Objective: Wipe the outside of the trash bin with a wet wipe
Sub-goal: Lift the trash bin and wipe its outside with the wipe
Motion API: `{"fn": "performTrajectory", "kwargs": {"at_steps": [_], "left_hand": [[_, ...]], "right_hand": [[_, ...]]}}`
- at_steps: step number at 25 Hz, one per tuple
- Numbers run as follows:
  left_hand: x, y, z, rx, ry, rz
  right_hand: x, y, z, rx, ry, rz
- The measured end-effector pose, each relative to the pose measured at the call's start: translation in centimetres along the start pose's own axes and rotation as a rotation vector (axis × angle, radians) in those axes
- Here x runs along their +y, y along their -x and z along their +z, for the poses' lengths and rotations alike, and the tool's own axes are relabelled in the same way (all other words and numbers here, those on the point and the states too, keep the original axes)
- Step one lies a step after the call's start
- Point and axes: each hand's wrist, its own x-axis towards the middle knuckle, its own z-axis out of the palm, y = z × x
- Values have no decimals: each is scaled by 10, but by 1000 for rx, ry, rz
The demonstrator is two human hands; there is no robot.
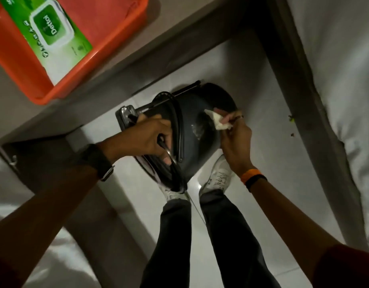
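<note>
A dark grey round pedal trash bin [189, 125] is tilted above the white floor, its underside and foot pedal [125, 118] turned toward the left. My left hand [146, 138] grips the metal bar and rim at the bin's base. My right hand [235, 136] pinches a crumpled white wet wipe [217, 121] and presses it against the bin's curved outer wall. A shiny wet patch shows on the wall just left of the wipe.
An orange plastic tray [108, 44] on a beige tabletop [127, 65] holds a green pack of wet wipes [46, 32]. White bedding [341, 80] lies along the right. My two white shoes [217, 177] stand on the floor under the bin.
</note>
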Motion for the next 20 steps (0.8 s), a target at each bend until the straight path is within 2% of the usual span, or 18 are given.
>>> {"fn": "performTrajectory", "kwargs": {"at_steps": [2,5,7,10,12,14,16,18,19,20], "left_hand": [[-5,3,4,-3,126,6],[-13,-10,2,106,233,59],[-22,-15,1,111,268,66],[-28,-20,6,70,260,99],[-31,-23,7,68,253,130],[-36,-23,5,81,281,146],[-43,-22,2,87,311,151],[-51,-19,1,70,320,136],[-54,-17,2,65,318,118],[-56,-14,4,56,315,105]], "right_hand": [[-2,15,5,-177,134,-80],[1,27,5,-395,215,-192],[0,35,6,-403,227,-251],[2,20,22,-375,400,-273],[5,-8,31,-360,574,-241],[3,-20,40,-326,600,-173],[-2,-3,48,-371,502,-366],[4,22,49,-556,494,-664],[11,17,44,-601,546,-744],[20,3,38,-571,597,-717]]}}
